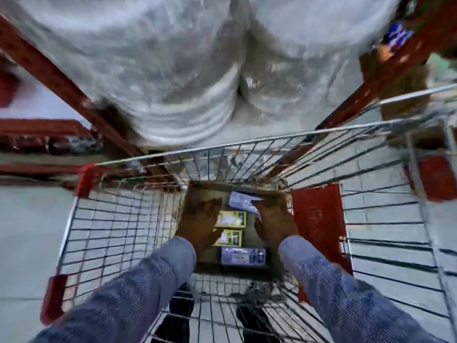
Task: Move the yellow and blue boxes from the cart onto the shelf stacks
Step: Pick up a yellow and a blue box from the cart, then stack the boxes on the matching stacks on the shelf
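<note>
I am looking down into the wire cart, where an open cardboard carton is sitting against its far end. My left hand is lying spread, fingers apart, along the carton's left edge, overlapping two yellow boxes that are lying flat inside. Nearer me, at the carton's near edge, a blue box is lying flat and untouched. My right hand is resting at the carton's right edge, its fingers closing on a second blue box that is tilting up near the far right corner.
</note>
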Available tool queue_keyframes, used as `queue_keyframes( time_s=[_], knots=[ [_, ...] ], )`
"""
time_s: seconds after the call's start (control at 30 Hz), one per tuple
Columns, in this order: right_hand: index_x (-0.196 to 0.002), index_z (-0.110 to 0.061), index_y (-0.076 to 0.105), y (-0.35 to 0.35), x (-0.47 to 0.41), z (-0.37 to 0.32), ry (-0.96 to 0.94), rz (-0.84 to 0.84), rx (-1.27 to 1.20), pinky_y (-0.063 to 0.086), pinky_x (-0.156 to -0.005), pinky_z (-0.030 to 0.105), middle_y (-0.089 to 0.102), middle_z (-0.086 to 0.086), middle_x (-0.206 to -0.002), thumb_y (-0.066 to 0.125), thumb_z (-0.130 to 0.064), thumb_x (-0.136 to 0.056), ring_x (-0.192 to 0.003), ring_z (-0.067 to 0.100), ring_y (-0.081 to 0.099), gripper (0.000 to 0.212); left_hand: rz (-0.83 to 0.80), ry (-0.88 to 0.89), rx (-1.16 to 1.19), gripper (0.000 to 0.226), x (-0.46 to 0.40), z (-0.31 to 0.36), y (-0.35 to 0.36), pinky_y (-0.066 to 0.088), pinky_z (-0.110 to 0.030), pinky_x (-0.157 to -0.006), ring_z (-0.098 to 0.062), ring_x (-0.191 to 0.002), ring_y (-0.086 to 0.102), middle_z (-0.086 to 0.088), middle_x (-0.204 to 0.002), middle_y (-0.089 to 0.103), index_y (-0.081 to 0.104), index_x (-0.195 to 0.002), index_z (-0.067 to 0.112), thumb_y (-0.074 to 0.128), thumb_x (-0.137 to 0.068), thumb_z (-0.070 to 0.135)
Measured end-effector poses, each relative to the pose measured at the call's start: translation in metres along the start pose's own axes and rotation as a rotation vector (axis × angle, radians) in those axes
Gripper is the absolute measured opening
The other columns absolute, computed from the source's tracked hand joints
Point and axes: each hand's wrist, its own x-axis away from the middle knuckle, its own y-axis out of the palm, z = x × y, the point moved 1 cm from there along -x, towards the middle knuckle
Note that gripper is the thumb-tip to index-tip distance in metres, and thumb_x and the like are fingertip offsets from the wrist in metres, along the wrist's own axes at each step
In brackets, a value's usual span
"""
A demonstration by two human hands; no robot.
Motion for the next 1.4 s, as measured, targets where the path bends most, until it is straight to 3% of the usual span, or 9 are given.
queue_keyframes(
  time_s=[0.1, 0.27, 0.4, 0.7, 0.9, 1.0, 1.17, 1.27, 1.4],
  knots=[
    [-0.141, -0.009, 0.044, 0.032, -0.030, 0.012, 0.063, -0.068, 0.079, 0.032, -0.112, 0.044, 0.049, 0.020, -0.143, 0.053, -0.016, -0.088, -0.131, 0.036, 0.044, 0.054, -0.016, -0.029, -0.047, 0.073, -0.035, -0.022, 0.026, 0.033, -0.043, -0.112, -0.032, -0.138, 0.039, -0.015, -0.156, 0.034, 0.020, -0.153, 0.012, 0.057, -0.095, 0.038],
    [-0.120, 0.001, 0.059, 0.062, -0.061, 0.022, 0.081, -0.069, 0.143, 0.054, -0.077, 0.044, 0.068, 0.025, -0.111, 0.060, -0.004, -0.081, -0.096, 0.042, 0.065, 0.039, -0.153, 0.080, -0.023, 0.074, -0.066, -0.047, 0.044, 0.026, -0.040, -0.113, -0.034, -0.139, 0.034, -0.020, -0.153, 0.036, 0.028, -0.149, 0.008, 0.068, -0.091, 0.028],
    [-0.128, -0.004, 0.050, 0.082, -0.073, 0.028, 0.012, -0.080, 0.219, 0.051, -0.083, 0.044, 0.057, 0.019, -0.126, 0.064, -0.003, -0.078, -0.105, 0.038, 0.060, 0.052, -0.253, 0.189, -0.072, 0.053, -0.077, -0.056, 0.041, 0.039, -0.044, -0.106, -0.039, -0.130, 0.045, -0.022, -0.139, 0.049, 0.045, -0.139, 0.008, 0.063, -0.094, 0.028],
    [-0.134, -0.004, 0.045, 0.045, -0.050, 0.019, 0.052, -0.076, 0.190, 0.050, -0.094, 0.041, 0.050, 0.015, -0.134, 0.072, -0.008, -0.077, -0.120, 0.034, 0.050, 0.064, -0.229, 0.349, -0.372, 0.057, -0.052, -0.037, -0.003, 0.051, -0.034, -0.069, -0.030, -0.091, 0.067, -0.013, -0.112, 0.068, 0.050, -0.124, 0.011, 0.075, -0.078, 0.034],
    [-0.105, -0.014, 0.062, -0.066, -0.002, -0.017, 0.034, 0.018, 0.089, 0.055, -0.076, 0.036, 0.063, 0.010, -0.110, 0.084, -0.026, -0.062, -0.099, 0.031, 0.063, 0.050, 0.070, 0.463, -0.354, 0.059, 0.028, -0.019, -0.108, 0.054, -0.030, -0.066, -0.029, -0.085, 0.069, -0.008, -0.108, 0.072, 0.054, -0.125, 0.022, 0.067, -0.077, 0.053],
    [-0.101, -0.017, 0.064, -0.135, 0.030, -0.041, -0.011, 0.186, 0.060, 0.054, -0.075, 0.036, 0.064, 0.006, -0.104, 0.083, -0.031, -0.060, -0.095, 0.030, 0.064, 0.047, 0.237, 0.518, -0.324, 0.055, 0.079, 0.001, -0.182, 0.052, -0.024, -0.056, -0.021, -0.073, 0.070, 0.000, -0.093, 0.075, 0.059, -0.115, 0.027, 0.060, -0.069, 0.057],
    [-0.094, -0.025, 0.063, -0.263, 0.095, -0.089, -0.095, 0.447, 0.092, 0.050, -0.064, 0.033, 0.059, -0.002, -0.090, 0.078, -0.042, -0.053, -0.086, 0.024, 0.062, 0.047, 0.433, 0.531, -0.304, 0.053, 0.165, 0.044, -0.310, 0.052, -0.026, -0.063, -0.009, -0.079, 0.068, 0.008, -0.094, 0.074, 0.059, -0.117, 0.033, 0.061, -0.078, 0.068],
    [-0.091, -0.026, 0.064, -0.332, 0.134, -0.110, -0.125, 0.618, 0.115, 0.044, -0.056, 0.028, 0.059, -0.005, -0.086, 0.082, -0.037, -0.044, -0.078, 0.022, 0.062, 0.051, 0.567, 0.519, -0.381, 0.055, 0.210, 0.070, -0.370, 0.057, -0.023, -0.066, -0.012, -0.085, 0.072, 0.003, -0.102, 0.077, 0.067, -0.117, 0.024, 0.078, -0.070, 0.051],
    [-0.097, -0.030, 0.064, -0.411, 0.176, -0.135, -0.153, 0.778, 0.185, 0.046, -0.057, 0.028, 0.061, -0.009, -0.091, 0.079, -0.043, -0.046, -0.079, 0.017, 0.061, 0.054, 0.765, 0.498, -0.459, 0.059, 0.262, 0.108, -0.444, 0.055, -0.020, -0.054, -0.014, -0.068, 0.073, 0.000, -0.092, 0.078, 0.071, -0.112, 0.017, 0.071, -0.058, 0.039]
  ],
)
